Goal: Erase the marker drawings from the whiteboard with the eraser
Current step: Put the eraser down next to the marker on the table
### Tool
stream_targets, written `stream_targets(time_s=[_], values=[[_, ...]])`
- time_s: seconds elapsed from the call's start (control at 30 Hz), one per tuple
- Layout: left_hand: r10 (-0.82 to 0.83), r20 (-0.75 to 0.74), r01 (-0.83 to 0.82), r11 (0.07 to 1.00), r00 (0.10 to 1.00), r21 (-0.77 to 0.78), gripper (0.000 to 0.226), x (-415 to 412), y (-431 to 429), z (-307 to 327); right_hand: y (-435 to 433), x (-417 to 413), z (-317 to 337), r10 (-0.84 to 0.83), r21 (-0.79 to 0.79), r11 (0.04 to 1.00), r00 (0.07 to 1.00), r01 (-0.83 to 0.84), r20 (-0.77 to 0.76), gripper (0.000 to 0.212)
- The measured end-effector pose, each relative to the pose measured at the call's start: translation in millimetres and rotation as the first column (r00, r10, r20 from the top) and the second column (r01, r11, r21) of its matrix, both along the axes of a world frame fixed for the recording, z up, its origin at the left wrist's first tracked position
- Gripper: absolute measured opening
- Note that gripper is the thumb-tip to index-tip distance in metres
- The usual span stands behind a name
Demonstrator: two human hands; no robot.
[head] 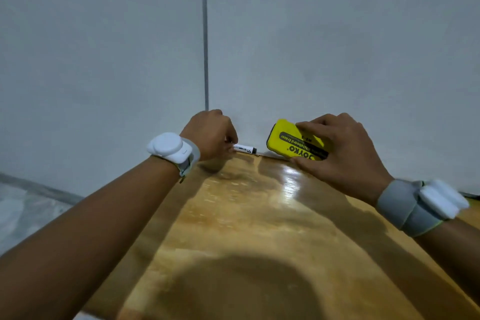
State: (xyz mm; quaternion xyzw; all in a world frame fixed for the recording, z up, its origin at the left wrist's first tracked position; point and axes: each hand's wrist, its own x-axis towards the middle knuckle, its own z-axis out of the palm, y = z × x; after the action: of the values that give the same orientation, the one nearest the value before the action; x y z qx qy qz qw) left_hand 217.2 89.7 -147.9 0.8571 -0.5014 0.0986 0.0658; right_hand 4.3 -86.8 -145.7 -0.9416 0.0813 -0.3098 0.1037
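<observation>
The whiteboard (337,47) stands upright at the back of the wooden table (246,215), and its visible surface shows no marks. My right hand (342,153) grips the yellow JOYKO whiteboard eraser (288,143), which rests at the board's bottom edge where it meets the table. My left hand (210,135) is closed on one end of a white marker (244,149) with a black cap, lying along the foot of the board. Both wrists carry grey straps with white devices.
The board's grey left frame edge (205,34) runs vertically, with a pale wall (98,60) to its left. A grey floor (23,213) shows at lower left past the table's edge. My shadow falls on the tabletop near me.
</observation>
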Motion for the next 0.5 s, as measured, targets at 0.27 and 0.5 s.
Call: stream_targets(time_s=[0.27, 0.5], values=[[-0.037, 0.047, 0.042, 0.994, 0.998, -0.100, 0.015, 21, -6, -38, 13, 23, -35, 0.042, 0.034, 0.999, 0.995, -0.039, -0.092, 0.058], [-0.150, 0.141, 0.166, 0.980, 0.979, -0.112, 0.016, 30, -3, -50, 25, 43, -46, 0.048, 0.061, 0.997, 0.990, -0.040, -0.135, 0.061]])
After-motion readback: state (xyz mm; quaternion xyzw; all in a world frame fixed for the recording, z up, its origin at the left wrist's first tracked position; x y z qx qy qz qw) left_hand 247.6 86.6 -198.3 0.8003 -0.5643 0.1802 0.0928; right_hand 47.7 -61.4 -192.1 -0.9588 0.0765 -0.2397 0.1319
